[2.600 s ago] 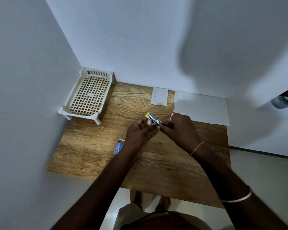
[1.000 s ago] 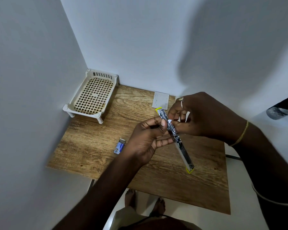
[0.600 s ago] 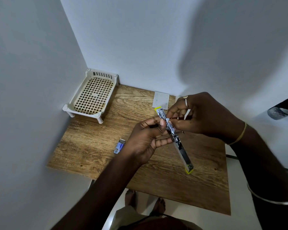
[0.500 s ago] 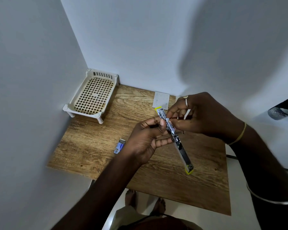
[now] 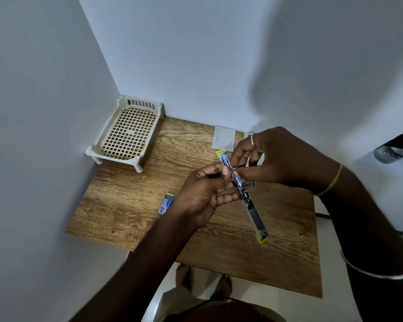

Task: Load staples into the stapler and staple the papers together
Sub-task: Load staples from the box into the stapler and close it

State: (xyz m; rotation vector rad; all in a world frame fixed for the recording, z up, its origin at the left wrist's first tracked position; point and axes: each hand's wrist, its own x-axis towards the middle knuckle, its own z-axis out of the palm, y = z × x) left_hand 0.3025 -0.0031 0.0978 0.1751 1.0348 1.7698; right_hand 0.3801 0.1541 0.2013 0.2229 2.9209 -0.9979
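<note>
A metal stapler [image 5: 251,210] with yellow ends is swung fully open into one long strip, held above the wooden table [image 5: 130,205]. My left hand [image 5: 203,194] grips it near the hinge from the left. My right hand [image 5: 277,159] pinches at its far half with thumb and fingertips; whether staples are between them is too small to tell. A small blue staple box [image 5: 166,204] lies on the table left of my left wrist. A small white paper [image 5: 224,138] lies at the back, and my right hand hides a larger sheet.
A cream plastic lattice tray [image 5: 128,133] on short legs stands in the back left corner. White walls close in the table on the left and behind. The table's near edge [image 5: 242,273] runs above my bare feet. A dark object [image 5: 393,152] sits at the far right.
Since 2.6 s ago the stapler has been unfolded into a long strip and lifted closer to me. Over the last second both hands stay almost still on it.
</note>
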